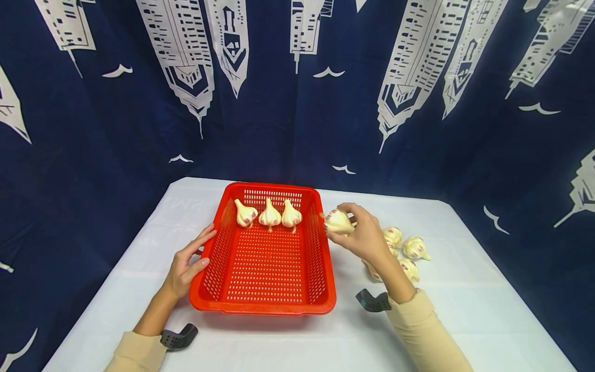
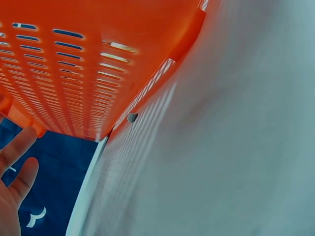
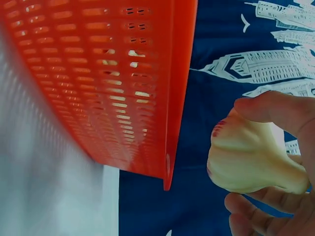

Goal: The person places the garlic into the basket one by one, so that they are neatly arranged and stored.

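Note:
A red perforated plastic basket (image 1: 267,308) stands on the white table. Inside it, along the far end, three garlic bulbs (image 1: 269,216) lie in a row with stems pointing away. My right hand (image 1: 364,235) holds another garlic bulb (image 3: 253,152) between thumb and fingers, beside the basket's right rim and above the table. My left hand (image 1: 186,266) rests its extended fingertips on the basket's left rim; in the left wrist view its fingers (image 2: 22,147) are spread alongside the basket wall (image 2: 74,73).
Several more garlic bulbs (image 1: 415,248) lie in a loose group on the table to the right, partly hidden by my right forearm. A dark blue curtain (image 1: 288,134) with white building prints hangs behind the table (image 1: 344,341). Each wrist carries a dark curved mount (image 1: 179,337).

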A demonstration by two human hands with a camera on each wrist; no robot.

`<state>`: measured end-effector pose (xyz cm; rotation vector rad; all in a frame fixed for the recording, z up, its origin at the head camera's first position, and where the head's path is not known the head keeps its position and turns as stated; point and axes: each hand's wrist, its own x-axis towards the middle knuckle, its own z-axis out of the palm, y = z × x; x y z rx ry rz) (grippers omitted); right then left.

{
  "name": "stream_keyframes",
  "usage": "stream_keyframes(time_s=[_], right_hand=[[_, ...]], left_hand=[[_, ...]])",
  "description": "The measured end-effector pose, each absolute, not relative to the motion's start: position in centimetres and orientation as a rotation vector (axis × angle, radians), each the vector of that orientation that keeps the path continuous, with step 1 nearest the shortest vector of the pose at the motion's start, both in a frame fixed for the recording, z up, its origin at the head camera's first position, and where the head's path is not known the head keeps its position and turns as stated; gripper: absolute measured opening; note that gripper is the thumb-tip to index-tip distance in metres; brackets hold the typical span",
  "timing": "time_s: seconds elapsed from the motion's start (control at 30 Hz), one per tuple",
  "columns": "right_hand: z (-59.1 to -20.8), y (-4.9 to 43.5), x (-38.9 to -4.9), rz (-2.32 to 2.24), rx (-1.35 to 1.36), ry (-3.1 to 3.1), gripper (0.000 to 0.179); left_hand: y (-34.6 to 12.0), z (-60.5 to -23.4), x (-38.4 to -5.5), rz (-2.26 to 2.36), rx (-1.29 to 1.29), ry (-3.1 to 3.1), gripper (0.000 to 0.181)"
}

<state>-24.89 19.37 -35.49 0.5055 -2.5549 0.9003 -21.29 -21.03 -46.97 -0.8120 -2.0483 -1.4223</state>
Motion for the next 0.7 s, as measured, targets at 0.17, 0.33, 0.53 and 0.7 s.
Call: stream_keyframes(time_s=[0.17, 0.33, 0.53, 0.7], right_hand=[[-35.0, 18.5, -25.3, 0.854, 0.589, -2.558, 0.053], [-34.2, 17.4, -25.8, 0.827, 0.64, -2.576, 0.053], [-33.5, 16.0, -26.3, 0.85, 0.694, -2.582, 0.054], [-33.6, 15.1, -26.7, 0.896, 0.703, -2.584, 0.055]], left_hand=[[-21.1, -47.0, -21.4, -1.416, -0.816, -2.052, 0.056], [-21.2, -47.0, -21.5, -1.409, -0.813, -2.052, 0.056], [-21.3, -47.2, -21.6, -1.404, -0.81, -2.059, 0.056], [-21.4, -47.3, -21.6, -1.407, -0.804, -2.068, 0.056]])
